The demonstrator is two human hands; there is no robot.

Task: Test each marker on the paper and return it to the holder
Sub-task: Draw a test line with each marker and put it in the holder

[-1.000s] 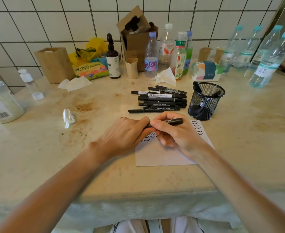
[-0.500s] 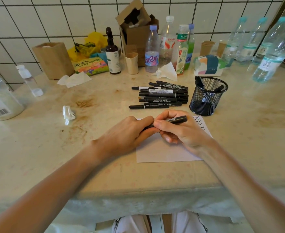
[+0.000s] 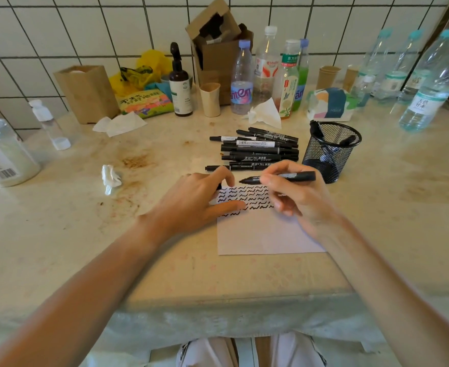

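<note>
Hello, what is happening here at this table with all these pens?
A person is testing markers on a sheet of paper. The right hand holds an uncapped black marker just above the rows of black squiggles. The left hand rests on the paper's left edge and seems to pinch something small and dark, perhaps the cap. A pile of markers lies behind the paper, and the mesh holder beside it already has a few inside.
</note>
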